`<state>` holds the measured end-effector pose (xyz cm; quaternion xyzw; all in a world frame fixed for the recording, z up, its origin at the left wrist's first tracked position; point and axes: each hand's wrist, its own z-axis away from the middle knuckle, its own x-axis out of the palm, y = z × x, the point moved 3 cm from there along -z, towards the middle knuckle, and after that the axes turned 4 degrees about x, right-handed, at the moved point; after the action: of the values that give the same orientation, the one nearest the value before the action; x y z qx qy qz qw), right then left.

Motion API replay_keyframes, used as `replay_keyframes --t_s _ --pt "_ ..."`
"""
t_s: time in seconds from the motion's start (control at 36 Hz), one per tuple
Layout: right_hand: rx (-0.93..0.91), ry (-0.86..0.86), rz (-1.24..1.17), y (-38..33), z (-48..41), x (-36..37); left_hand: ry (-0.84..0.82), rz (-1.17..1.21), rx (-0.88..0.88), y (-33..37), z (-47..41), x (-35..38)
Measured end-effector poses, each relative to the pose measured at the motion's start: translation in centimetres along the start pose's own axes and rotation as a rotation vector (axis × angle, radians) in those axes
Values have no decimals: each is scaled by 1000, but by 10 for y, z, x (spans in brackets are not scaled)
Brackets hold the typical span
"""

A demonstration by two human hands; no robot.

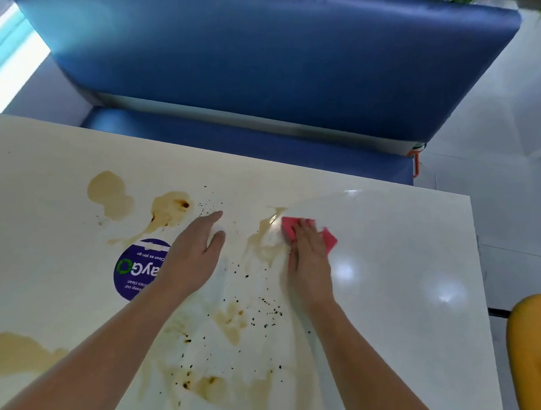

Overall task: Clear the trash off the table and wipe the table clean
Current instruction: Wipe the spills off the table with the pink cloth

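My right hand [308, 258] lies flat with straight fingers on a pink cloth [329, 239], pressing it onto the white table [399, 255] beside a brown smear [266, 238]. My left hand [197, 251] rests flat on the tabletop with its fingers straight and holds nothing. Brown liquid puddles [110, 196] and dark crumbs [268, 309] cover the left and middle of the table. Another stain [228, 321] lies between my forearms.
A round purple sticker [135, 267] sits on the table under my left wrist. A blue padded bench [268, 60] stands behind the far table edge. A yellow seat [528, 352] is at the right, past the table's side edge.
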<state>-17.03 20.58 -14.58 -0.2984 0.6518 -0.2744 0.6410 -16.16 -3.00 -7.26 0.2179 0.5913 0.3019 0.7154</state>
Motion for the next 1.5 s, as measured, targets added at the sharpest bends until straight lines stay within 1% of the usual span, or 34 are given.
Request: replay_keyframes --t_s 0.06,0.08,0.14,0.19,0.25,0.31,0.42,0.56,0.61,0.67,0.69,0.75,0.78,0.81,0.86,1.0,1.14,1.19,1.31,1.33,1.42,1.5 --pt "163 93 40 11 -29 -4 21 -32 -17 -6 10 -2" --pt "195 108 64 14 -43 -3 14 -52 -35 -11 15 -3" --pt "196 102 103 14 -67 3 -19 -98 -71 -23 22 -5" --pt "153 81 122 8 -78 6 -54 -139 -95 -31 27 -6" --pt "76 10 142 -3 -76 14 -78 -167 -101 -37 32 -7" --pt "-14 -76 126 -16 -65 24 -87 -174 -94 -40 36 -7" --pt "-204 -194 58 -37 -26 47 -59 -141 -93 -46 41 -7" --pt "-292 -321 -20 -52 19 59 -67 -149 -77 -41 46 -7" --pt "-244 -368 -79 -54 22 50 -75 -170 -75 -39 48 -6" --pt "-92 -356 -214 -56 20 32 -78 -178 -71 -38 49 -4" --pt "-22 -313 -313 -57 19 20 -77 -181 -67 -37 49 -3" --pt "61 -169 -486 -59 16 -4 -85 -192 -60 -36 50 0" --pt "80 -86 -512 -56 12 -18 -94 -201 -54 -36 50 2" --pt "100 -11 -505 -52 7 -31 -104 -214 -46 -36 51 4" --pt "115 105 -405 -43 -6 -56 -130 -248 -31 -37 51 7" --pt "102 155 -249 -25 -26 -87 -168 -305 -28 -40 52 13" --pt "45 73 -125 7 -32 -72 -191 -353 -15 -35 52 14" --pt "-19 27 -20 8 -28 -56 -197 -355 -15 -36 52 14" --pt "-177 -147 104 5 -14 -17 -208 -360 -17 -39 53 14" --pt "-182 -155 138 8 -13 -8 -210 -360 -20 -39 53 14" --pt "-94 -121 183 15 -14 3 -215 -353 -24 -39 52 13" --pt "-85 -99 217 13 -11 9 -227 -360 -35 -38 51 13"
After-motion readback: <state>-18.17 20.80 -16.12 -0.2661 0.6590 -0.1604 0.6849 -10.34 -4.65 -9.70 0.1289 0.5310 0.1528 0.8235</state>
